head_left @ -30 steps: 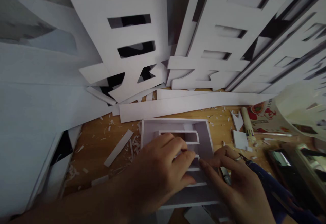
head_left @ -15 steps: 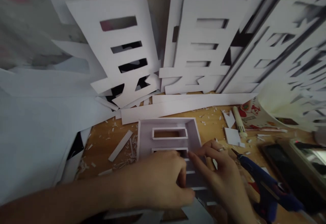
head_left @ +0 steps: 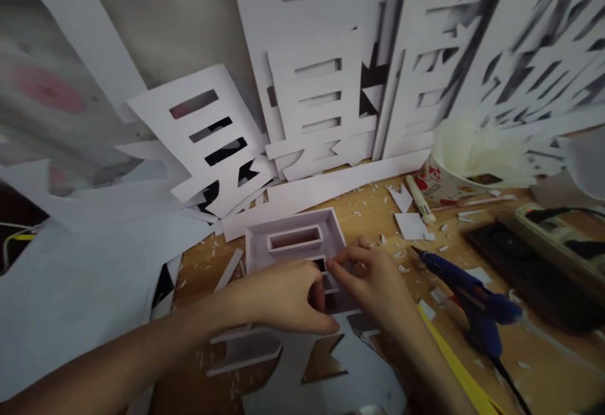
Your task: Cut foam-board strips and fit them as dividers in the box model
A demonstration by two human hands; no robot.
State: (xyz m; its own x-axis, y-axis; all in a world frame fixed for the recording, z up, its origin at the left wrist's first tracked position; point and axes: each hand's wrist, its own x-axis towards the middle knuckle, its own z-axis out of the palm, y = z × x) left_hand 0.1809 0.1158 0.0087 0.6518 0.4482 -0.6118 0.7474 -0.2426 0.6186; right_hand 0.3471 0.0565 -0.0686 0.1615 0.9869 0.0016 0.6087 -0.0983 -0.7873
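A white walled piece of foam board (head_left: 295, 216) lies on the wooden table, with raised strips around a rectangular slot (head_left: 295, 238). My left hand (head_left: 293, 295) reaches over it from the left, fingers curled down at a second slot below the first. Its fingertips are hidden, and the thumb sticks out to the right. At that second slot's right end, my right hand (head_left: 373, 279) pinches the wall strip between thumb and index finger. The lower part of the piece (head_left: 326, 371), flat and with an angular cut-out, extends toward me.
A blue glue gun (head_left: 467, 289) lies to the right, beside a black phone-like slab (head_left: 529, 276) and a power strip (head_left: 558, 232). Behind stand a paper tub (head_left: 439, 182), a marker (head_left: 420, 199) and cut-out white boards (head_left: 321, 87). Scraps litter the table.
My view has shifted, so the piece and boards sit further left and more of the lower cut-out shows. Both hands stay at the second slot.
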